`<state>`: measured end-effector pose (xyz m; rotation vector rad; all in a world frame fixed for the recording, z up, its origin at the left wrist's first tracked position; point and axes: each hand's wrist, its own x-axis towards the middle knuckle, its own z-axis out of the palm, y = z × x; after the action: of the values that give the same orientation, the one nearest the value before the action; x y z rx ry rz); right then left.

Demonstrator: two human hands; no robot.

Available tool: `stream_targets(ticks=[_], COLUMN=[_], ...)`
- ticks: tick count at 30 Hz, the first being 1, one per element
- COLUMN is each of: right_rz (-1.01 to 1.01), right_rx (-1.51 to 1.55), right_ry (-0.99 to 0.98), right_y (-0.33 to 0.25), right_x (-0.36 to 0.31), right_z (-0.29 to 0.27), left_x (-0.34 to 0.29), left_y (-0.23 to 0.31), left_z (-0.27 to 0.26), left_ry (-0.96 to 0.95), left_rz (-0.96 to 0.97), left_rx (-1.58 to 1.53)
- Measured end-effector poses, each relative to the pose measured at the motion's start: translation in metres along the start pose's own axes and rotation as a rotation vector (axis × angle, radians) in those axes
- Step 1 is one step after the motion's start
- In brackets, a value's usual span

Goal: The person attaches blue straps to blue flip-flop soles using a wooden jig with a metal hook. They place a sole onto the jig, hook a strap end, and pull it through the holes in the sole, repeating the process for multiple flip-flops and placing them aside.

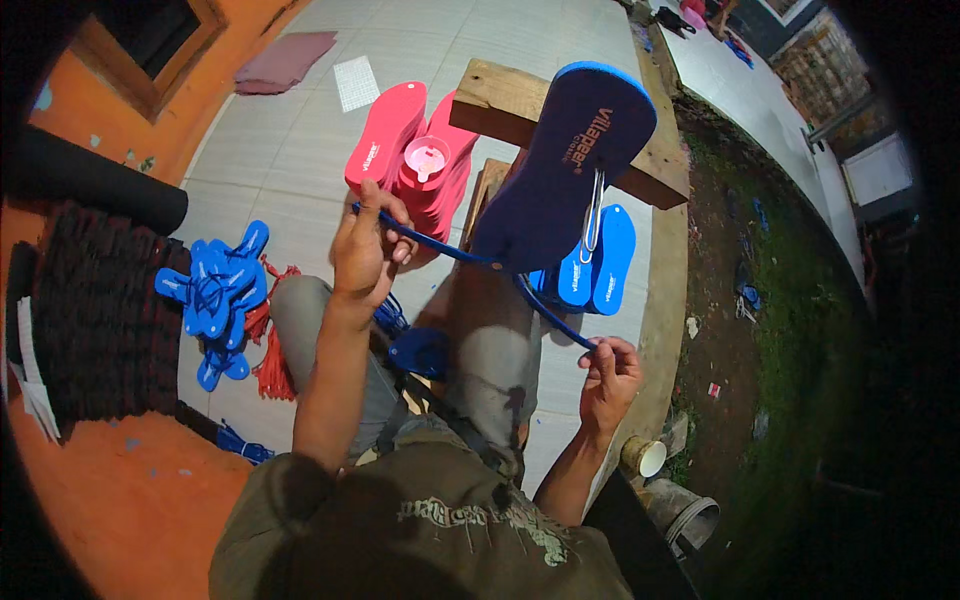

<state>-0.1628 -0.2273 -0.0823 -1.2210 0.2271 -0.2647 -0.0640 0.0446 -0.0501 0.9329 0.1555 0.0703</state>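
The blue strap (445, 248), pinched by the fingers of the left hand (366, 243) and the right hand (609, 384), is best drawn evenly, the sole (560, 170) kept steady.

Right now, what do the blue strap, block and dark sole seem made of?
Blue strap: likely rubber or soft plastic, smooth, bending in a curve. Block: apparently bare wood, brown with grain-like streaks. Dark sole: maybe foam rubber, matte, judging by its dull, even face.
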Motion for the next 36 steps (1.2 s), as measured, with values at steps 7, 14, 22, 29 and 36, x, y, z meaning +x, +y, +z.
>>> stream_targets(ticks=[7,14,22,29,36], right_rz=[-0.226,-0.042,-0.266,-0.288,-0.114], right_rx=[0.299,0.11,-0.519,0.154,0.073], right_ry=[-0.038,-0.088,-0.209,-0.512,-0.566], right_y=[-0.012,-0.037,-0.05,-0.032,-0.029], right_x=[0.017,0.069,0.075,0.056,0.059], right_z=[0.029,0.074,0.111,0.096,0.086], left_x=[0.007,0.048,0.054,0.053,0.055], left_y=[0.012,0.019,0.038,0.034,0.036], left_z=[0.02,0.102,0.134,0.141,0.142], left_ry=[0.01,-0.104,-0.334,-0.335,-0.378], left_rz=[0.329,1.075,0.62,0.668,0.638], left_rx=[0.373,0.804,0.892,0.906,0.96])
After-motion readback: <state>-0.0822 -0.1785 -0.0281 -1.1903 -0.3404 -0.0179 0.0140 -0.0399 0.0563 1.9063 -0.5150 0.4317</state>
